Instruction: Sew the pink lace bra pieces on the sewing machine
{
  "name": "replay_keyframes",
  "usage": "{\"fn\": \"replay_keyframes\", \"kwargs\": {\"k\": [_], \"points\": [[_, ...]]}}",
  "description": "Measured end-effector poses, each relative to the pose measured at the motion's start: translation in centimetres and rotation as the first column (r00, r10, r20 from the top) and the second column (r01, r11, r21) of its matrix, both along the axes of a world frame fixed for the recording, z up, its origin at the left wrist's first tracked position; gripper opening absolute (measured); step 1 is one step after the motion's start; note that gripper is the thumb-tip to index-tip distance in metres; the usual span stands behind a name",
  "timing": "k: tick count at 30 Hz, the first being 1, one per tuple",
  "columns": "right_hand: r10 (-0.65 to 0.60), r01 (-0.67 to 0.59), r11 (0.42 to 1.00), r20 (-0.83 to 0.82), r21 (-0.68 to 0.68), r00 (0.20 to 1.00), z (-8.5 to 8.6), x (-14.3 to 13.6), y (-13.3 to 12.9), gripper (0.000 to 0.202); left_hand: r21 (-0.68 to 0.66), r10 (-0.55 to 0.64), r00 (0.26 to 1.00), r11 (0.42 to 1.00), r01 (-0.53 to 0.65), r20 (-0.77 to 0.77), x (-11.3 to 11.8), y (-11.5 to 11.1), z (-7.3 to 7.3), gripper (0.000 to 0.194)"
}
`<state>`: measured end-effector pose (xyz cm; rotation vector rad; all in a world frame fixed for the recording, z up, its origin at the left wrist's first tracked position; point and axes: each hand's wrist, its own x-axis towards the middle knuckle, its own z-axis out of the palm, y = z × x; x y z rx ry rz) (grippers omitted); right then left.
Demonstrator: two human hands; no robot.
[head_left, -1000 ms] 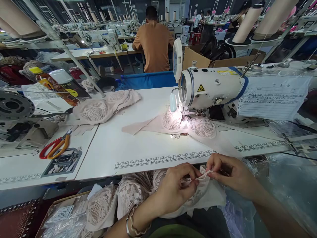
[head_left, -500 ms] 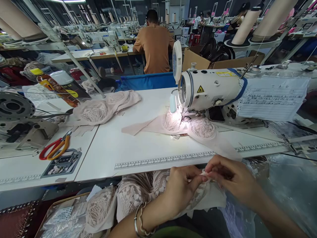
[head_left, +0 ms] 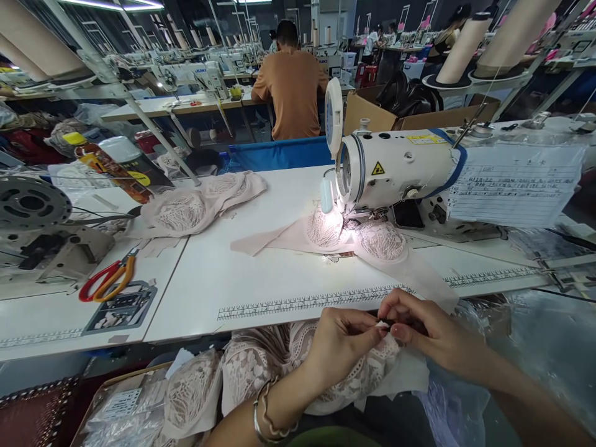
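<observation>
White sewing table [head_left: 261, 273]; sewing machine [head_left: 395, 164] with lace bra [head_left: 367, 239] under its needle. Lace garment [head_left: 279, 366] in my lap below the table edge; my left hand [head_left: 339, 347] and right hand [head_left: 431, 332] pinch its small strap end, fingertips closed together.

We sit in a dim hall. Our white surface [head_left: 261, 273] bears a printed ruler [head_left: 307, 302] along its near edge. Rows of further surfaces [head_left: 153, 105] run back under ceiling strip lights [head_left: 135, 5]. A blue panel [head_left: 279, 153] stands behind, a cardboard box [head_left: 372, 112] beside it.
</observation>
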<state>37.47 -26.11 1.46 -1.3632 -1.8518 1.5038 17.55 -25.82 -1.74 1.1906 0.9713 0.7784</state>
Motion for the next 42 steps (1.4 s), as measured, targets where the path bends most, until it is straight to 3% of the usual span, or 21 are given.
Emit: {"fn": "replay_keyframes", "kwargs": {"k": [13,22,30,35,42], "points": [[-0.144,0.144,0.99,-0.106,-0.007,0.984,-2.1,-1.0,-0.5,0.042,0.037,0.007,1.0,0.999,-0.006,-0.017,0.0,-0.1,-0.7,0.026],[-0.056,0.049,0.997,-0.126,-0.058,0.99,-1.8,-0.3,-0.2,0.037,0.026,-0.009,1.0,1.0,0.01,-0.024,0.1,0.0,-1.0,0.025],[-0.207,0.197,0.977,-0.158,-0.078,0.966,-2.4,-0.5,-0.2,0.041,0.036,-0.003,0.998,0.999,0.005,-0.058,0.0,-0.1,-0.5,0.028],[-0.21,0.218,0.975,-0.176,0.03,0.962,-2.3,0.1,0.1,0.057,0.063,0.032,0.992,0.998,-0.024,-0.125,0.0,-0.4,-0.2,0.022],[-0.158,0.167,0.977,-0.075,0.131,0.985,-1.7,-1.7,-0.3,0.041,0.122,0.06,0.987,0.992,-0.042,-0.147,0.5,-0.8,-0.6,0.019]]}}
